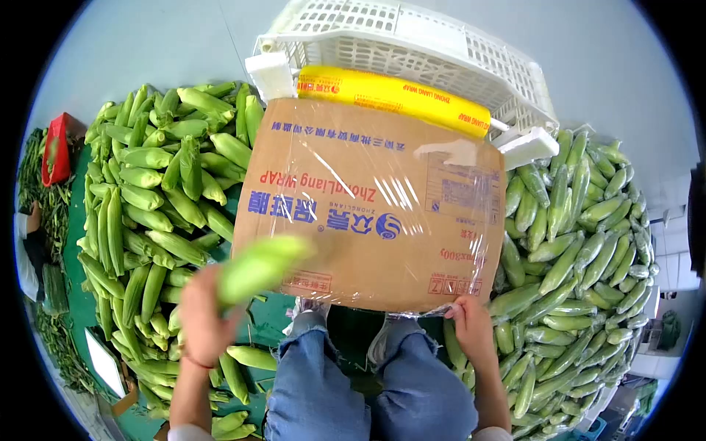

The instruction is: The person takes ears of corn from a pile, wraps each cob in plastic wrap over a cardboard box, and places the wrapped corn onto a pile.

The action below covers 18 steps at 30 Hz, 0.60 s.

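Note:
My left hand point(202, 312) grips an ear of corn point(261, 270) in its green husk, blurred by motion, over the left front part of the cardboard box. Clear plastic wrap point(397, 253) lies stretched across the top of the cardboard box point(294, 158). At the box's front right edge, my right hand point(469, 323) pinches the edge of this film. The film comes from a yellow roll of wrap point(393, 99), held on a bar between white blocks at the far side of the box.
Unwrapped corn point(147, 198) is heaped at left; film-wrapped corn point(581, 294) is piled at right. Behind the roll stands a white plastic crate point(412, 44). A red container point(56, 151) and part of another person point(29, 253) are at far left. My knees point(368, 393) are below the box.

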Each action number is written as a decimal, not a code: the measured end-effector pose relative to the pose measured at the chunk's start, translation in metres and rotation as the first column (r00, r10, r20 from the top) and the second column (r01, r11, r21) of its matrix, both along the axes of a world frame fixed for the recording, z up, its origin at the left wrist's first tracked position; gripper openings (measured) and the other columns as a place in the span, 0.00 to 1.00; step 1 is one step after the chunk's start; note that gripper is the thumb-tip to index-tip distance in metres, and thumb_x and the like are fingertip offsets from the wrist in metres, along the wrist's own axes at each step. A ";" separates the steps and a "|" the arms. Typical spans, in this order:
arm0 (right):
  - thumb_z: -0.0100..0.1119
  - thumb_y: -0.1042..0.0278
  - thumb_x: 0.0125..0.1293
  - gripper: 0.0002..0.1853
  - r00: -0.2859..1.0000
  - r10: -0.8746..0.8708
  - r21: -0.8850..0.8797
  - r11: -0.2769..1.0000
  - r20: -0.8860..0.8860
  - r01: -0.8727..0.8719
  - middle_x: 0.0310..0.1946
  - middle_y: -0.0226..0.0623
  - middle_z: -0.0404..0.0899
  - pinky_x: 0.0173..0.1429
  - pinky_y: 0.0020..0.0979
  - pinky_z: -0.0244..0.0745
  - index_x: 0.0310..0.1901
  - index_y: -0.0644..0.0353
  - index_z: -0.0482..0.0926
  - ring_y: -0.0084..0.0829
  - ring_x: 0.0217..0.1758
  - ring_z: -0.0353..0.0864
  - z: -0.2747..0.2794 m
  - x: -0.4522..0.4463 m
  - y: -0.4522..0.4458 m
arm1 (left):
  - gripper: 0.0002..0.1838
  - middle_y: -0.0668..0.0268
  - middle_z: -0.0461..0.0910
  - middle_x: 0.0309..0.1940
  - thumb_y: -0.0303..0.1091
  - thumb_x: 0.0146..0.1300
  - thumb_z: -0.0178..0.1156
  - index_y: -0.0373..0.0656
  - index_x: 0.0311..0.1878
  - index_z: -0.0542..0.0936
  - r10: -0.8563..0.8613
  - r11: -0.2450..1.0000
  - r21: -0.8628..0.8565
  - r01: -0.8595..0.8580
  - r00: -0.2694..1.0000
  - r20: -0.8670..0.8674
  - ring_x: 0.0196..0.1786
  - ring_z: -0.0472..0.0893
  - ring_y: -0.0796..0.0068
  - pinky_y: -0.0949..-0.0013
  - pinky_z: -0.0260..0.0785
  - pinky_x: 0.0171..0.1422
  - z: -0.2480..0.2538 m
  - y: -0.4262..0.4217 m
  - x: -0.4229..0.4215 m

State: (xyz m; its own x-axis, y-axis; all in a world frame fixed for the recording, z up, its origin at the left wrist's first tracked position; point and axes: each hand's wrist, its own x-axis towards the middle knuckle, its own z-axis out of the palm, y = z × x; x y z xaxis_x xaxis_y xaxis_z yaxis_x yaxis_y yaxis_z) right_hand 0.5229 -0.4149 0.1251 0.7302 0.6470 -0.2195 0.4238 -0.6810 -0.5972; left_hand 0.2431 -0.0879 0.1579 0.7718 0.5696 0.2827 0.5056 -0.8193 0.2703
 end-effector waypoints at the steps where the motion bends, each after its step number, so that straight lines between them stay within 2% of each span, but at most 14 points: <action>1: 0.50 0.72 0.69 0.03 0.999 -0.030 0.014 0.999 -0.018 0.031 0.28 0.37 0.83 0.43 0.43 0.69 0.37 0.60 0.73 0.46 0.34 0.80 0.000 -0.001 0.001 | 0.32 0.58 0.78 0.51 0.33 0.48 0.70 0.50 0.60 0.74 -0.204 0.979 0.001 0.204 0.979 -0.027 0.49 0.79 0.58 0.63 0.71 0.49 0.007 -0.012 0.033; 3: 0.50 0.72 0.69 0.03 0.998 0.029 -0.022 0.999 0.057 -0.028 0.27 0.36 0.82 0.44 0.43 0.70 0.38 0.60 0.72 0.46 0.35 0.80 0.002 -0.004 -0.001 | 0.28 0.60 0.78 0.48 0.35 0.51 0.67 0.57 0.60 0.77 -0.477 0.878 0.060 0.475 0.879 0.015 0.46 0.80 0.63 0.64 0.71 0.47 0.002 -0.032 0.097; 5: 0.50 0.72 0.69 0.02 0.995 0.069 -0.073 0.995 0.072 -0.063 0.27 0.37 0.82 0.44 0.43 0.71 0.39 0.60 0.72 0.46 0.35 0.80 0.013 -0.003 -0.007 | 0.30 0.63 0.79 0.47 0.41 0.47 0.71 0.62 0.57 0.78 -0.547 0.835 0.085 0.544 0.837 0.011 0.44 0.81 0.63 0.63 0.74 0.46 -0.003 -0.045 0.147; 6: 0.51 0.72 0.69 0.03 0.982 0.072 0.030 0.997 -0.172 -0.068 0.30 0.38 0.83 0.47 0.41 0.72 0.40 0.61 0.71 0.41 0.35 0.81 0.025 -0.002 -0.013 | 0.29 0.63 0.79 0.47 0.42 0.48 0.70 0.61 0.58 0.78 -0.582 0.811 0.067 0.581 0.813 -0.007 0.43 0.81 0.63 0.63 0.74 0.45 -0.007 -0.045 0.160; 7: 0.51 0.71 0.70 0.04 0.912 0.017 0.290 0.951 -0.410 0.112 0.32 0.39 0.83 0.48 0.41 0.73 0.40 0.62 0.70 0.39 0.35 0.81 0.040 0.001 -0.014 | 0.29 0.63 0.79 0.46 0.42 0.48 0.69 0.61 0.58 0.78 -0.614 0.788 0.043 0.614 0.789 -0.031 0.42 0.81 0.64 0.63 0.74 0.45 -0.011 -0.045 0.170; 8: 0.51 0.71 0.70 0.04 0.776 0.045 0.471 0.816 -0.629 0.335 0.34 0.40 0.83 0.49 0.40 0.73 0.40 0.62 0.70 0.37 0.36 0.80 0.056 0.004 -0.008 | 0.29 0.63 0.79 0.46 0.43 0.49 0.69 0.61 0.59 0.78 -0.639 0.767 0.012 0.641 0.767 -0.061 0.42 0.81 0.64 0.64 0.74 0.45 -0.014 -0.044 0.175; 9: 0.52 0.71 0.70 0.05 0.588 0.144 0.536 0.621 -0.796 0.573 0.37 0.41 0.83 0.50 0.40 0.73 0.40 0.63 0.69 0.35 0.37 0.80 0.063 0.009 0.000 | 0.29 0.63 0.79 0.46 0.43 0.49 0.69 0.61 0.59 0.78 -0.644 0.765 -0.040 0.642 0.763 -0.061 0.43 0.81 0.64 0.63 0.74 0.46 -0.014 -0.044 0.179; 10: 0.53 0.69 0.70 0.08 0.716 0.178 0.665 0.566 -0.675 0.487 0.44 0.38 0.82 0.54 0.40 0.73 0.44 0.64 0.70 0.31 0.42 0.79 0.058 0.019 0.020 | 0.29 0.63 0.79 0.47 0.44 0.49 0.68 0.60 0.59 0.78 -0.649 0.760 -0.097 0.642 0.758 -0.066 0.43 0.81 0.63 0.63 0.74 0.46 -0.010 -0.044 0.181; 11: 0.55 0.66 0.69 0.11 0.934 0.091 0.678 0.712 -0.347 0.182 0.45 0.39 0.81 0.55 0.40 0.72 0.46 0.64 0.72 0.33 0.44 0.79 0.050 0.027 0.039 | 0.29 0.63 0.79 0.47 0.44 0.50 0.68 0.60 0.59 0.78 -0.647 0.760 -0.132 0.636 0.760 -0.065 0.44 0.81 0.63 0.63 0.74 0.47 -0.007 -0.042 0.183; 12: 0.57 0.63 0.68 0.14 0.993 0.094 0.546 0.830 0.069 -0.116 0.47 0.39 0.80 0.56 0.41 0.72 0.48 0.63 0.73 0.35 0.46 0.79 0.040 0.037 0.062 | 0.30 0.60 0.78 0.50 0.44 0.50 0.69 0.58 0.59 0.77 -0.642 0.765 -0.069 0.640 0.766 -0.009 0.51 0.80 0.60 0.59 0.72 0.54 -0.011 -0.041 0.184; 14: 0.62 0.54 0.63 0.20 0.787 0.280 0.172 0.884 0.550 -0.435 0.49 0.40 0.79 0.55 0.40 0.71 0.50 0.60 0.76 0.40 0.48 0.78 0.007 0.040 0.108 | 0.30 0.59 0.77 0.54 0.44 0.50 0.69 0.56 0.59 0.77 -0.597 0.802 0.087 0.591 0.800 0.066 0.56 0.78 0.58 0.56 0.69 0.59 -0.022 -0.042 0.168; 15: 0.62 0.52 0.62 0.21 0.792 0.263 0.163 0.897 0.551 -0.411 0.49 0.41 0.78 0.54 0.41 0.71 0.49 0.60 0.77 0.41 0.47 0.78 0.002 0.040 0.113 | 0.30 0.58 0.76 0.56 0.44 0.49 0.69 0.56 0.60 0.77 -0.580 0.811 0.166 0.561 0.807 0.106 0.59 0.77 0.57 0.54 0.68 0.62 -0.026 -0.045 0.157; 16: 0.63 0.50 0.61 0.22 0.794 0.241 0.155 0.910 0.558 -0.385 0.49 0.42 0.78 0.53 0.41 0.71 0.48 0.59 0.77 0.42 0.47 0.78 -0.002 0.044 0.118 | 0.26 0.56 0.74 0.60 0.42 0.52 0.68 0.54 0.57 0.79 -0.504 0.862 0.080 0.500 0.832 0.231 0.62 0.75 0.56 0.50 0.65 0.65 -0.032 -0.054 0.134; 18: 0.64 0.46 0.59 0.23 0.782 0.189 0.122 0.940 0.594 -0.320 0.46 0.39 0.77 0.45 0.41 0.72 0.45 0.57 0.78 0.41 0.46 0.78 -0.010 0.044 0.122 | 0.18 0.58 0.77 0.55 0.38 0.57 0.67 0.51 0.52 0.82 -0.442 0.896 0.022 0.443 0.888 0.130 0.59 0.77 0.61 0.56 0.67 0.64 -0.041 -0.059 0.105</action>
State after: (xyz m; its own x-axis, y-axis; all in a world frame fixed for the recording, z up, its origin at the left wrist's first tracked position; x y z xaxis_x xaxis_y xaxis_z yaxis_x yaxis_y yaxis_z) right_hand 0.5672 -0.2929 0.1151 0.4816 0.8085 0.3381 0.8687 -0.3896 -0.3059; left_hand 0.3478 -0.1467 0.1170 0.9019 0.1800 0.3926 0.0517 -0.9475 0.3156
